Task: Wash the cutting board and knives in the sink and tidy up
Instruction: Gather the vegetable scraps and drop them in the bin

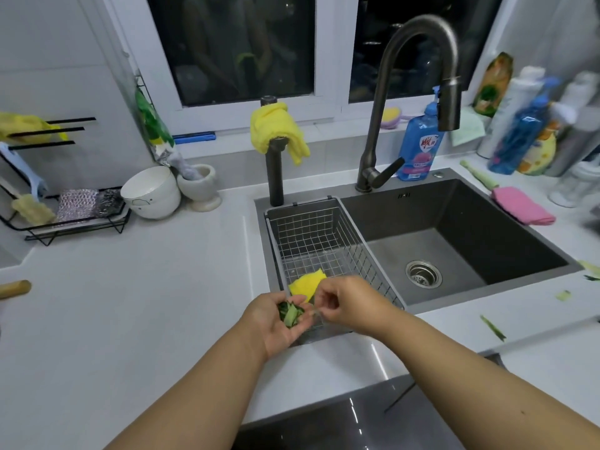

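Head view over a kitchen sink (454, 222): we cup a small heap of green vegetable scraps (291, 315) in our left hand (279, 319), palm up and fingers curled round them, while our right hand (344, 303) hovers just beside it, its grip pinched together at the fingertips; whether a scrap sits in that pinch, we cannot tell. Both hands hang over the near end of the wire draining basket (324, 241), where a yellow sponge (306, 284) lies just beyond our fingers. No cutting board or knives appear in this view. We judge the scraps light, limp and wet, likely to cling to skin and slip through loose fingers, so a cupped palm suits them better than a pinch. More green trimmings (493, 328) lie on the counter (146, 303) well to the right of our right hand. The gooseneck tap (422, 60) stands beyond it, with no water visibly running.
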### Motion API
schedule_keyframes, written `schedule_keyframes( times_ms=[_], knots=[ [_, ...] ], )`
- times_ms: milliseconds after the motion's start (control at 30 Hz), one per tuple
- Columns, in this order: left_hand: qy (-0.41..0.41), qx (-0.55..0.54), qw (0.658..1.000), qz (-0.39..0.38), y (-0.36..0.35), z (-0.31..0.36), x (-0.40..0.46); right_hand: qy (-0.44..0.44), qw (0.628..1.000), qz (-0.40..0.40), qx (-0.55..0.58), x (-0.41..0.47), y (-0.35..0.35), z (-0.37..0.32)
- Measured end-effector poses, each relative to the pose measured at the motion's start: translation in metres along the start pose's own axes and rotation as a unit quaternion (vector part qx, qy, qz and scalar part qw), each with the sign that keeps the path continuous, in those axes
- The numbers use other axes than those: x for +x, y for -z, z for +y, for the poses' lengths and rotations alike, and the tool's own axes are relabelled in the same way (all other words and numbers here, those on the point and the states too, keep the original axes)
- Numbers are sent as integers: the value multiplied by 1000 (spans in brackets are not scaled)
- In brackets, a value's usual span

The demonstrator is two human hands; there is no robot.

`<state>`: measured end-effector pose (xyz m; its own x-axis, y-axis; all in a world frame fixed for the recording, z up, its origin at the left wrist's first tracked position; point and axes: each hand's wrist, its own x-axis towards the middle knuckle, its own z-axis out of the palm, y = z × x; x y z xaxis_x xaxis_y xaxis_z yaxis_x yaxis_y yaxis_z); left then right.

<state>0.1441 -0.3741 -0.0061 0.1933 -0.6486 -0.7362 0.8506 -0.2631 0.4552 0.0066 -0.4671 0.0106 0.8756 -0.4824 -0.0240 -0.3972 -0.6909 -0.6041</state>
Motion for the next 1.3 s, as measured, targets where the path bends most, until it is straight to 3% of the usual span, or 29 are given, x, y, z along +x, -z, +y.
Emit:
schedule_keyframes(
  times_ms=[133, 233, 400, 533, 967, 1067, 1200, 1300],
  knots=[
    [33, 9, 996, -79, -25, -15, 3, 31, 998, -44, -26, 1, 17, 1],
    [41, 9, 994, -100, -40, -21, 6, 24, 999, -29, -22, -8, 31, 16],
    [53, 46, 994, -86, -58, -31, 19, -92, 994, 41, -45, -35, 57, 59],
    [63, 49, 993, -90, -69, -40, 25, -154, 981, -46, -106, -58, 57, 91],
    [58, 70, 995, -51, -95, -59, 36, -78, 954, -130, -258, -64, 25, 108],
    [61, 72, 995, -44, -102, -63, 39, -71, 963, -77, -249, -64, 34, 104],
    [76, 93, 991, -53, -117, -75, 43, -36, 989, 94, -111, -64, 63, 93],
    [103, 93, 986, -93, -132, -87, 42, -8, 994, 99, -54, -69, 70, 85]
  ],
)
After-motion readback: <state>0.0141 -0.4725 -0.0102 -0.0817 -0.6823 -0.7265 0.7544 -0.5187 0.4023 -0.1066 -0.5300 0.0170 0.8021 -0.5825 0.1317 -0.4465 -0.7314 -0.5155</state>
